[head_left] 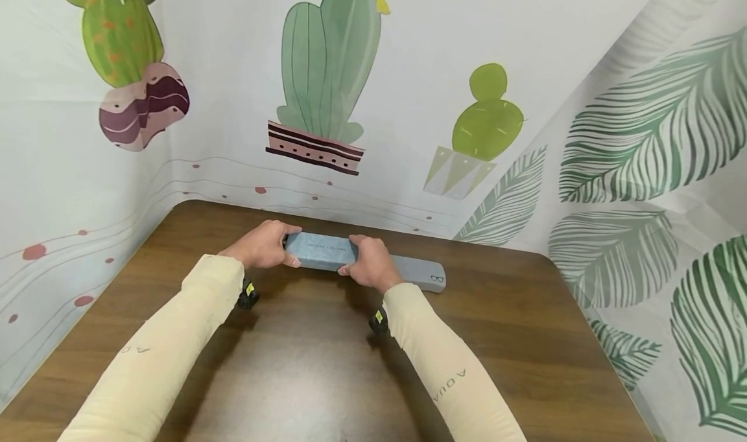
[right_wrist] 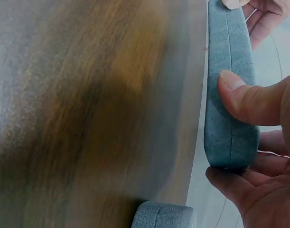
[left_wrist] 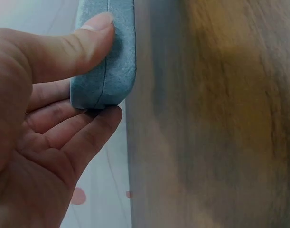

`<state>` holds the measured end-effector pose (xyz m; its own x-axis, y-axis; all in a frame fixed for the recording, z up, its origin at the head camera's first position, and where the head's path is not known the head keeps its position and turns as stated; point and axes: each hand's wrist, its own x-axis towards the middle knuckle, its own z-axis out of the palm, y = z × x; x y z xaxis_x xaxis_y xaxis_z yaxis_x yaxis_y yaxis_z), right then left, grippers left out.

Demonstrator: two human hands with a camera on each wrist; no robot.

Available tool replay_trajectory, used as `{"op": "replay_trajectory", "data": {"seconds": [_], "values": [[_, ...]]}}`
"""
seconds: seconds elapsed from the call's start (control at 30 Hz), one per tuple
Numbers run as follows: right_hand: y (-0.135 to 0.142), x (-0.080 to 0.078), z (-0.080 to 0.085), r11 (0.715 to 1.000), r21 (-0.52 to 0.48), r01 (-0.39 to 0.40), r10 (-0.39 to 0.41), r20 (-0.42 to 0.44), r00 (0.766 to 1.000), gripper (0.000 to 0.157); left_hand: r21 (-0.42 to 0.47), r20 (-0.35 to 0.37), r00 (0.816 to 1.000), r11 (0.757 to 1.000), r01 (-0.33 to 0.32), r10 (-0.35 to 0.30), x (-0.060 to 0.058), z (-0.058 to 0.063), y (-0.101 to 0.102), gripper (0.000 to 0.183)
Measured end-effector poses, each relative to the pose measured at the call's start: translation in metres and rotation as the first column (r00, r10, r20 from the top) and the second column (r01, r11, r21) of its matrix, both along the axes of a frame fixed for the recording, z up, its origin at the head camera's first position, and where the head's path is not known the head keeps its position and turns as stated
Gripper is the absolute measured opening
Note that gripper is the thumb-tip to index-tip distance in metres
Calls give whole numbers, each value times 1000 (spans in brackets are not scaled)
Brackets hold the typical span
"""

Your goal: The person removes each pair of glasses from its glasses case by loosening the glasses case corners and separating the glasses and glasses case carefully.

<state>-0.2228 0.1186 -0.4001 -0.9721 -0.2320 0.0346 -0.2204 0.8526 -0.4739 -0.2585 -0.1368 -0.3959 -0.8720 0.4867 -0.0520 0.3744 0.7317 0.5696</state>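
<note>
A blue glasses case point(head_left: 323, 250) with faint lettering on top is held level between both hands, near the back of the table. At its left end my left hand point(head_left: 270, 244) grips it, thumb on the near side and fingers round the far side and end. My right hand point(head_left: 373, 262) holds the right end the same way. The left wrist view shows the thumb pressed by the seam of the case point(left_wrist: 104, 57). A grey glasses case point(head_left: 423, 273) with a small glasses drawing lies on the table just right of the right hand, partly hidden behind it.
The brown wooden table point(head_left: 292, 364) has rounded back corners. Behind it and along both sides hangs a white cloth point(head_left: 408, 72) printed with cacti and leaves. Dark wrist cameras point(head_left: 378, 320) sit under both sleeves.
</note>
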Motion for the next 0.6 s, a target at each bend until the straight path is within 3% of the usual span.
{"op": "replay_trajectory", "data": {"seconds": [0.27,0.6], "values": [[6,4,3,990,-135,52,-59,-43,997,81,42,8,1000,999,-28,28,5,9,0,81],[11,6,6,981,-191,41,-61,-100,993,82,70,46,998,997,-38,35,9,18,-5,84]]}}
